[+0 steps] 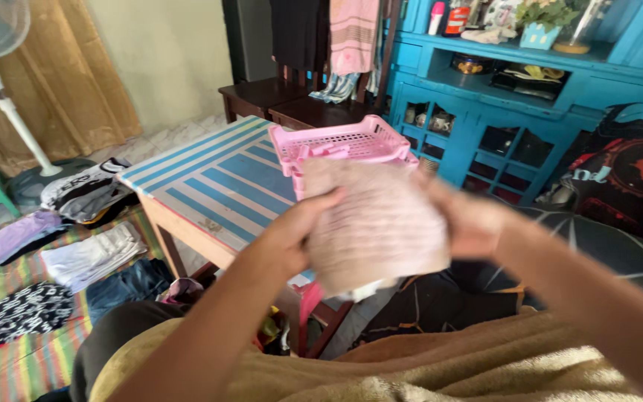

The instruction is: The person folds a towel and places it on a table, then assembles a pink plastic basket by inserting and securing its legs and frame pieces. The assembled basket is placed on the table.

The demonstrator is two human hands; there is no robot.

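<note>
I hold a folded pale beige cloth (377, 223) up in front of me with both hands. My left hand (295, 231) grips its left edge and my right hand (470, 219) grips its right edge; both are blurred by motion. Behind the cloth, a pink plastic basket (336, 145) stands on a blue and white striped table (210, 182). A tan towel-like fabric (426, 372) lies across my lap at the bottom of the view.
Folded clothes (91, 257) lie on a striped mat on the floor at left, near a standing fan (1, 89). A blue cabinet (515, 97) stands at the back right, a dark wooden chair (292, 104) behind the table, dark cushions (619, 186) at right.
</note>
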